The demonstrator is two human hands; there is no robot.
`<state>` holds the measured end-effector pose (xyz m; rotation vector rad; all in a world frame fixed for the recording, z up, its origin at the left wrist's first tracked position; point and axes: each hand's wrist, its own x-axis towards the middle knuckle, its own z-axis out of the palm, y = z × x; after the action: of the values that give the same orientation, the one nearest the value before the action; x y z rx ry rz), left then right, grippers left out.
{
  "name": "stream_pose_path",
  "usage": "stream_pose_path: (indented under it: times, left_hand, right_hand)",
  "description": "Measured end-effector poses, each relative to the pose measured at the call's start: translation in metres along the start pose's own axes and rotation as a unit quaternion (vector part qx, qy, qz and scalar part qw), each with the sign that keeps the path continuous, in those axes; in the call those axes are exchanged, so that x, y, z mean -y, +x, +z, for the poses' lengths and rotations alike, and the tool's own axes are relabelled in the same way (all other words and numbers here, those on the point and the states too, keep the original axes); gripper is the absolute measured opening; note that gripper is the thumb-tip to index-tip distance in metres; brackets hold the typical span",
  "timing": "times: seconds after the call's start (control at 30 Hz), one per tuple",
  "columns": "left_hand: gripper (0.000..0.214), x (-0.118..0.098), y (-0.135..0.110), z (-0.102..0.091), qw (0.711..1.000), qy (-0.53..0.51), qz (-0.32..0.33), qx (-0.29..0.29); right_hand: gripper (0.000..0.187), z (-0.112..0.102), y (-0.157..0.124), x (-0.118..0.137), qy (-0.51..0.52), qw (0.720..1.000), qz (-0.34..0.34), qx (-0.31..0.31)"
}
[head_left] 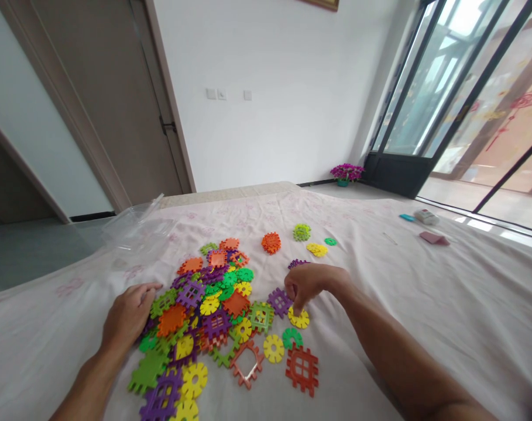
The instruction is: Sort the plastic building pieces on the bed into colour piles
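A heap of plastic interlocking pieces [217,292], purple, orange, green and yellow, spreads over the cloth. My left hand [129,313] lies along the heap's left edge, fingers stretched forward and holding nothing. On the right, my right hand [310,282] is closed, with one fingertip down on a yellow notched disc [299,318]. Just left of it lies a purple window-shaped square [280,302]. A green notched disc [292,337], another yellow disc [273,349] and a red window-shaped square [302,368] are nearer to me. Behind my right hand, a purple piece [297,264] is partly hidden.
Farther back sit small stacks: orange pieces [271,242], light-green pieces [301,232] and yellow discs [317,249], beside a lone green disc [330,241]. A clear plastic bag [136,228] lies at the left edge. Toward the right are a pink folded item [433,238] and a whitish packet [426,217].
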<state>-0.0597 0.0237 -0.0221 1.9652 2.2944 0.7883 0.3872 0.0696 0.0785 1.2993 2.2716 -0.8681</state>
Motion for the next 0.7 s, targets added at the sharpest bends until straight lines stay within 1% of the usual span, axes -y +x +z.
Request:
stream_pose_path:
  times: [0.13, 0.2, 0.3, 0.4, 0.53, 0.63, 0.7]
  left_hand:
    - [0.04, -0.001, 0.0, -0.001, 1.0, -0.001, 0.004, -0.001]
    - [0.04, -0.001, -0.001, -0.001, 1.0, -0.003, 0.007, -0.004]
    - [0.04, 0.0, -0.001, 0.0, 1.0, -0.007, 0.009, -0.002]
    - [0.04, 0.001, 0.0, 0.001, 1.0, -0.007, 0.007, 0.007]
    - [0.04, 0.002, 0.001, 0.001, 1.0, -0.007, 0.008, 0.01]
    - [0.04, 0.001, 0.001, 0.001, 1.0, -0.006, 0.01, 0.006]
    - [0.04, 0.001, 0.001, 0.001, 1.0, -0.005, 0.012, 0.001]
  right_hand:
    - [0.052, 0.009, -0.003, 0.019, -0.084, 0.995, -0.013, -0.048]
    - [0.053, 0.013, -0.002, 0.025, -0.13, 0.989, -0.015, -0.067]
    - [0.047, 0.016, 0.002, 0.024, -0.152, 0.986, -0.021, -0.059]
    - [0.041, 0.016, 0.006, 0.016, -0.113, 0.992, -0.043, -0.035]
    - [0.034, 0.01, 0.008, 0.005, -0.03, 0.995, -0.089, -0.028]
    - [0.027, 0.005, 0.009, -0.005, 0.035, 0.992, -0.109, -0.051]
    - [0.022, 0.002, 0.011, -0.014, 0.067, 0.987, -0.116, -0.091]
